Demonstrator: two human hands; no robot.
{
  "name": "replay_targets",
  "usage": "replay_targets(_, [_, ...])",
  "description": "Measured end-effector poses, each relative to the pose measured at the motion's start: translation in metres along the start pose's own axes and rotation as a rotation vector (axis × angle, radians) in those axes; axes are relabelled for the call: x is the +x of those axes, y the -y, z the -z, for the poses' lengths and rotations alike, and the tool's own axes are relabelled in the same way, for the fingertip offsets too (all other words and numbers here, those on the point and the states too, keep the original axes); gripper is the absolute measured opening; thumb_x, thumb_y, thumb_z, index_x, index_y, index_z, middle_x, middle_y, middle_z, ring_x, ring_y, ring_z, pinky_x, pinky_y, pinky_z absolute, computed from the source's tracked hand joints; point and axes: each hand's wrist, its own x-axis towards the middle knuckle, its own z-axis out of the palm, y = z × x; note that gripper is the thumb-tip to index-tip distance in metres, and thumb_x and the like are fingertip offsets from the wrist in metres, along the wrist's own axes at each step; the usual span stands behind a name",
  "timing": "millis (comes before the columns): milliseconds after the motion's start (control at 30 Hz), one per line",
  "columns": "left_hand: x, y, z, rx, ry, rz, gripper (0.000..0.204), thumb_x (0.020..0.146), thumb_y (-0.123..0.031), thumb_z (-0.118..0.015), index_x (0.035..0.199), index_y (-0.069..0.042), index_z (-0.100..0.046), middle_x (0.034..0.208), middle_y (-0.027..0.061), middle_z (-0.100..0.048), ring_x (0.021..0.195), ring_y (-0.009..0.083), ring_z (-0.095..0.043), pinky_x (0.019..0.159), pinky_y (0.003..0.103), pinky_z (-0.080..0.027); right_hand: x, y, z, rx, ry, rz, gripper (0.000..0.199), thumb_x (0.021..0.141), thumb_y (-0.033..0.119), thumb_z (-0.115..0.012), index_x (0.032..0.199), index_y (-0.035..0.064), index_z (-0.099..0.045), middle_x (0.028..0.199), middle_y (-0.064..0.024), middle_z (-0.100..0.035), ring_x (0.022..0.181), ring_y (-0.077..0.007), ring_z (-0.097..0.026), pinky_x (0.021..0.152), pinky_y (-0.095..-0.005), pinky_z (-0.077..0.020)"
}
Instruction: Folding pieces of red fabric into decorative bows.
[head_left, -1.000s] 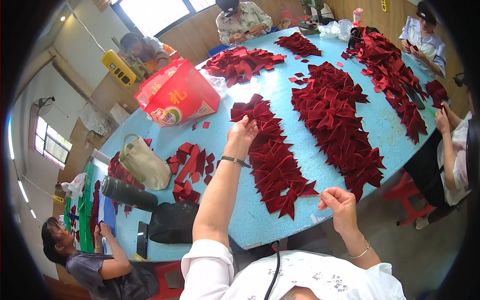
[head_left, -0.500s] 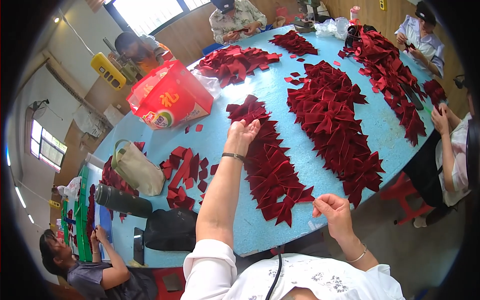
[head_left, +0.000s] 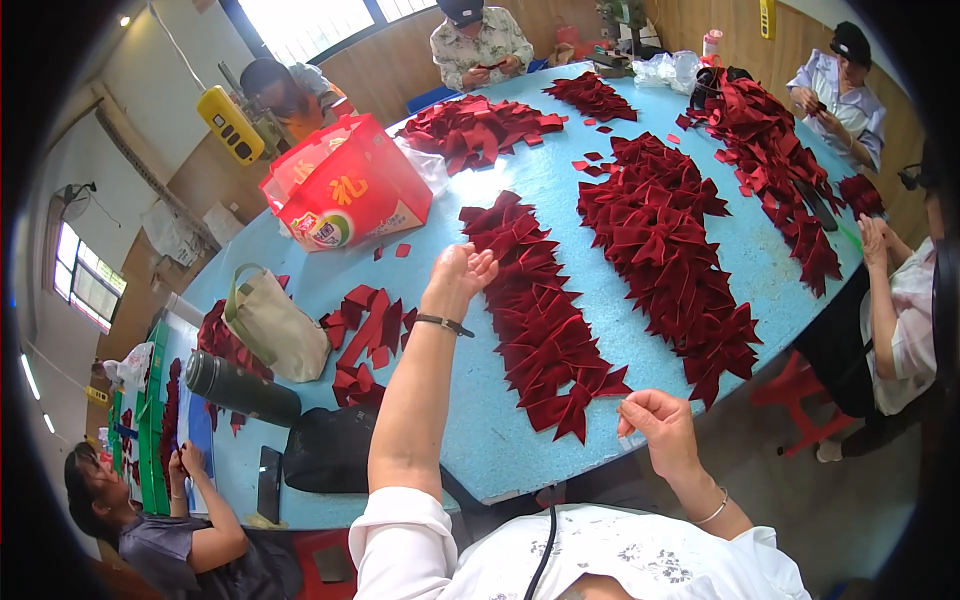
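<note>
A long row of dark red velvet bows (head_left: 530,290) lies on the light blue table in front of me. At its left edge, my left hand (head_left: 463,272) is turned palm up, open with loosely bent fingers; nothing shows in it. My right hand (head_left: 662,428) is by the table's near edge, just below the tail of the nearest bow (head_left: 566,408). Its thumb and forefinger are pinched together; whatever they hold, if anything, is too small to make out. To the right lies a second, wider row of bows (head_left: 670,250).
On the left are a red gift bag (head_left: 350,190), a cream cloth bag (head_left: 275,325), a dark flask (head_left: 243,388), a black pouch (head_left: 338,450) and loose red ribbon pieces (head_left: 372,325). More red piles (head_left: 480,130) lie farther back. Several people sit around the table.
My left hand has drawn left, from over the row of bows to its left edge. My right hand has come slightly away from the tip of the nearest bow's tail.
</note>
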Motion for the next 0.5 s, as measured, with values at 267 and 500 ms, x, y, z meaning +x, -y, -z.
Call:
replay_targets(267, [-0.017,0.010,0.010,0.371,0.088,-0.374,0.016,0.085,-0.003,-0.053,0.099,0.001,-0.060,0.080,0.0081,-0.063,0.066,0.0158,-0.059,0.064,0.031,-0.052,-0.005,0.002,-0.014,-0.048,0.017,0.021,0.012,0.088,0.010,-0.061,0.083,-0.0006,-0.065,0.067,-0.0052,-0.064,0.061,-0.0090,-0.058,0.059,-0.0214,-0.0455])
replay_targets(500, [0.004,0.021,0.016,0.726,-0.019,-0.656,0.020,0.073,-0.005,-0.064,0.093,-0.001,-0.069,0.083,0.0114,-0.069,0.075,0.0199,-0.065,0.070,0.031,-0.053,-0.009,0.004,-0.018,-0.140,0.035,0.052,0.013,0.088,0.011,-0.062,0.085,-0.0002,-0.065,0.068,-0.0039,-0.064,0.062,-0.0075,-0.058,0.059,-0.0208,-0.0455])
